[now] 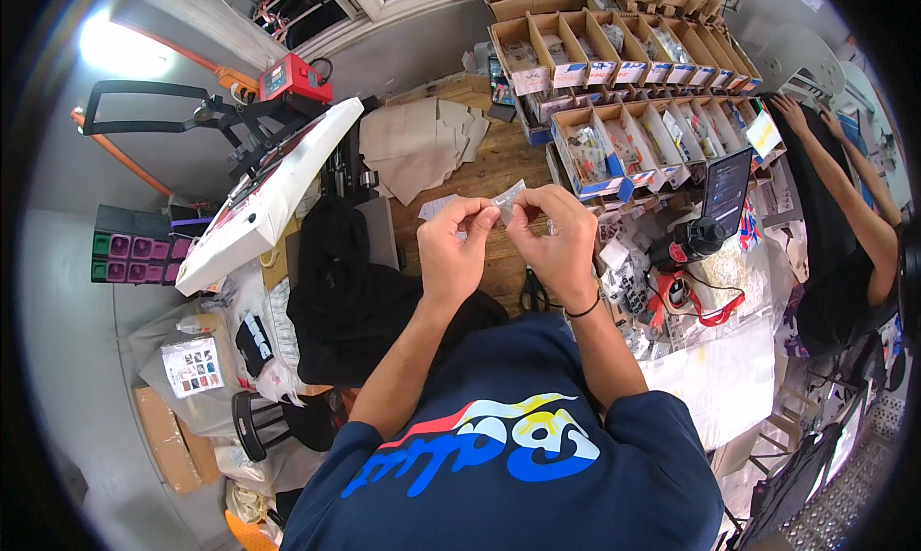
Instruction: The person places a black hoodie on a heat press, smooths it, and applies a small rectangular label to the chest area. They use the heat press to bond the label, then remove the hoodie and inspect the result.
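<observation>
A small piece of clear film with pale markings (509,193) is pinched between my two hands above the wooden table (514,164). My left hand (457,245) grips its left side between thumb and forefinger. On the other side, my right hand (554,231) pinches it the same way; a dark band circles that wrist. Below and between the hands, a pair of black-handled scissors (531,290) lies on the table. A white paper slip (437,207) is partly covered by my left hand. Black fabric (352,292) lies beside my left forearm.
A heat press (270,184) with a red control box stands at left. Brown paper sheets (421,141) lie at the back. Divided cardboard bins (640,144) hold small bags at right. Nearby are a black bottle (687,242) and a laptop (727,191). Another person's arms (838,170) rest on black fabric.
</observation>
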A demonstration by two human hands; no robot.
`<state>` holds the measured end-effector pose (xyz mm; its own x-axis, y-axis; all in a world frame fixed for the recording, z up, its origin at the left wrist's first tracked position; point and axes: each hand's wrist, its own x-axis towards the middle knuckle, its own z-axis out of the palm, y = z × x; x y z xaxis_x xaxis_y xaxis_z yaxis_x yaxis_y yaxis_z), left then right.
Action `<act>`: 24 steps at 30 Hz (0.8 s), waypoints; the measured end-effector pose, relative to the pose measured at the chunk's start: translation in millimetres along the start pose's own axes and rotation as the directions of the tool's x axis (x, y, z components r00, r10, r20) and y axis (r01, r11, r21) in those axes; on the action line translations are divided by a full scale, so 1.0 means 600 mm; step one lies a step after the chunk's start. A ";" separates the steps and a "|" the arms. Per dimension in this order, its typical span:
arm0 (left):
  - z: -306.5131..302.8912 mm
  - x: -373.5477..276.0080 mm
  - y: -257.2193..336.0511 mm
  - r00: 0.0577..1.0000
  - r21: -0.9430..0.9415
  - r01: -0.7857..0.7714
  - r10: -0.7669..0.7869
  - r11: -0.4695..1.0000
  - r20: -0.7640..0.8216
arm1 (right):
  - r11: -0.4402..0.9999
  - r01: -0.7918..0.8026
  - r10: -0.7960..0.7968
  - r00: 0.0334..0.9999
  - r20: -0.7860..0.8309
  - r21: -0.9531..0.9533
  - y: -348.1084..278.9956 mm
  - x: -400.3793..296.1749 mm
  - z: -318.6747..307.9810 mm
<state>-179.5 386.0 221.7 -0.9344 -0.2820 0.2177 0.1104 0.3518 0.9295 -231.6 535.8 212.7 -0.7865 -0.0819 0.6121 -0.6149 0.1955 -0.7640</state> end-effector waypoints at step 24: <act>0.007 0.007 0.017 0.843 0.365 -0.507 0.537 0.781 0.022 | 0.548 -0.620 0.525 0.777 0.346 0.561 0.004 -0.018 -0.011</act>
<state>-183.5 392.5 231.0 -0.7361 -0.0295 0.6762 0.4363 0.7432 0.5073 -224.3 543.7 205.7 -0.9541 -0.2995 0.0039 0.1189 -0.3908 -0.9128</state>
